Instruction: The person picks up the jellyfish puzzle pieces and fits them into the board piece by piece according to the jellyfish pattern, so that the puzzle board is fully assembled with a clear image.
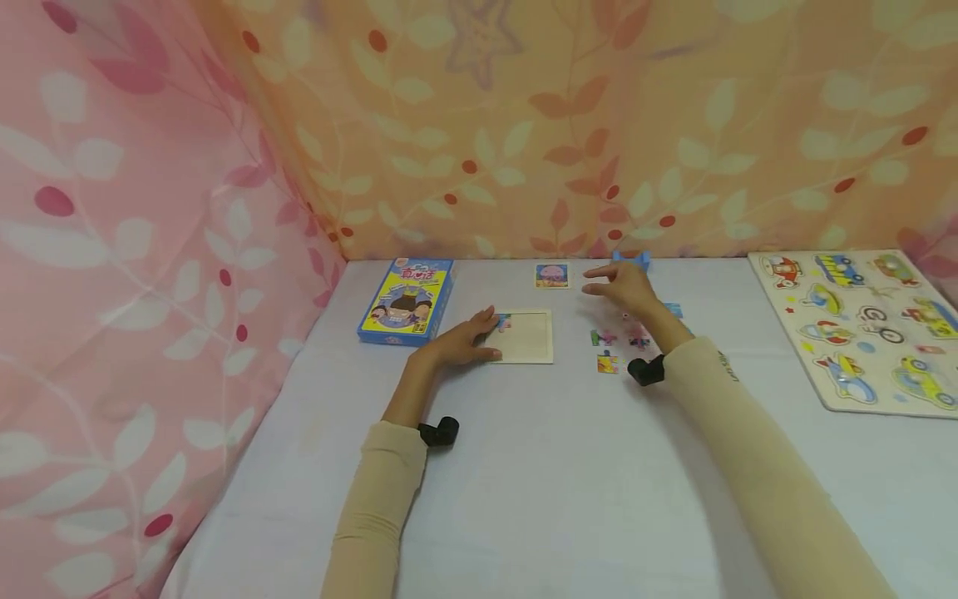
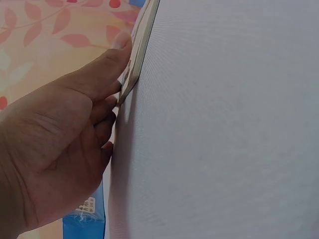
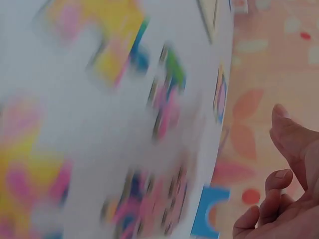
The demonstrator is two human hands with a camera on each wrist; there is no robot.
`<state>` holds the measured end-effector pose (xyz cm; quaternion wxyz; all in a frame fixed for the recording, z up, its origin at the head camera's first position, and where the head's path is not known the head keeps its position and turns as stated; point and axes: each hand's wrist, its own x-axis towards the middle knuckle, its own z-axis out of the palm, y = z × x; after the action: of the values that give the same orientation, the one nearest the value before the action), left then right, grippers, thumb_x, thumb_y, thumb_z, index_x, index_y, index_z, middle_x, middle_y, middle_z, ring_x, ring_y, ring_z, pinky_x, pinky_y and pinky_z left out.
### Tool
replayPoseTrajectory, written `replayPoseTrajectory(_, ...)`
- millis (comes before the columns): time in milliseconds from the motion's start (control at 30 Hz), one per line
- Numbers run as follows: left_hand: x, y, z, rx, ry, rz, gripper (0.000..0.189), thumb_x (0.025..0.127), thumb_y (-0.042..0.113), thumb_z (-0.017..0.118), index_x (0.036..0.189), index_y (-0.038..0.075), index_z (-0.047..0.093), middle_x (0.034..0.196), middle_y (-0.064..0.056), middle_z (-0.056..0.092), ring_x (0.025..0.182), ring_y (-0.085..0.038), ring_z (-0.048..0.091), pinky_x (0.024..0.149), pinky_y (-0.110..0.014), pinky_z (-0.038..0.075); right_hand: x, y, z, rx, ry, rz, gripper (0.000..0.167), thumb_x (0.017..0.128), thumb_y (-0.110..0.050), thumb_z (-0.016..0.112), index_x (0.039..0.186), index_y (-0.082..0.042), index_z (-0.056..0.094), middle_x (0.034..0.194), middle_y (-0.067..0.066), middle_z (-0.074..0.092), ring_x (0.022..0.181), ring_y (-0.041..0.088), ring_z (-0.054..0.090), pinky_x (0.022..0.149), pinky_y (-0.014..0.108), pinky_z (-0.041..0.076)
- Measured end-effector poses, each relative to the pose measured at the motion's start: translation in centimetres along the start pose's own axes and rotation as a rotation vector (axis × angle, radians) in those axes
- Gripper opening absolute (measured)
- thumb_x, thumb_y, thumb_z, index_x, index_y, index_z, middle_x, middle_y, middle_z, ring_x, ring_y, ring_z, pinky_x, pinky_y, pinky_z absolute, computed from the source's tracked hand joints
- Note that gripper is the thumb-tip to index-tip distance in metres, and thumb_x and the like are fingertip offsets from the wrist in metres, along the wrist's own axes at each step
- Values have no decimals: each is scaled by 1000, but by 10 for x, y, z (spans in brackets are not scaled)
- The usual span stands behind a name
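My left hand [image 1: 460,339] rests at the left end of a shallow puzzle tray [image 1: 549,337], with its thumb along the near rim. One puzzle piece [image 1: 505,322] lies in the tray's upper left corner, partly behind the fingers. In the left wrist view, the thumb [image 2: 117,55] touches the tray's edge [image 2: 142,50]. My right hand [image 1: 627,289] hovers above the loose pieces, thumb and fingers apart with nothing between them. Beneath it lie a green and pink piece [image 1: 602,338] and a yellow piece [image 1: 608,363]; other pieces are partly hidden by the hand and wrist.
A small picture card [image 1: 552,276] lies behind the tray. To the left is a blue and yellow box [image 1: 407,301]. A blue object [image 1: 633,259] stands by the back cloth, behind my right hand. On the right lies a wooden vehicle puzzle board [image 1: 861,333]. Patterned cloth [image 1: 479,125] hangs behind the table.
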<state>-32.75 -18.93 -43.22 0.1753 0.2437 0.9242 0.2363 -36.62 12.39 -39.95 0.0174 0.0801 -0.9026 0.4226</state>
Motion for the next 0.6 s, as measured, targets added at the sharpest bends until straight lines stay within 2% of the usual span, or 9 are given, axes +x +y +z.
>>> replayPoseTrajectory(133, -1, 3, -1, 30, -15, -13, 82, 85, 41, 62, 148, 15, 14, 156, -2, -1, 144, -23, 1, 117, -41, 10, -16, 25, -28, -59, 1, 31, 38, 82, -25, 69, 114, -5, 65, 62, 0, 24, 63, 18, 27, 55, 30, 22)
replayPoseTrajectory(267, -1, 3, 0, 30, -7, -22, 83, 84, 41, 63, 148, 18, 15, 156, -1, -1, 144, -22, 2, 116, -41, 12, -28, 44, -47, -122, -31, 76, 39, 81, -25, 70, 114, -4, 65, 62, 2, 26, 64, 20, 28, 55, 31, 23)
replayPoseTrajectory(433, -2, -1, 1, 19, 12, -23, 83, 84, 41, 64, 148, 18, 16, 157, 0, 1, 144, -22, 3, 116, -41, 12, -33, 57, -55, -180, -60, 65, 38, 79, -23, 72, 111, -5, 67, 69, 6, 34, 73, 22, 32, 61, 31, 25)
replayPoseTrajectory(600, -2, -2, 1, 10, 7, 3, 82, 85, 38, 64, 148, 14, 17, 156, -4, 2, 144, -25, 3, 116, -43, 12, -32, 63, -52, -221, -84, -1, 37, 78, -22, 73, 110, -4, 67, 73, 9, 42, 74, 22, 34, 62, 31, 27)
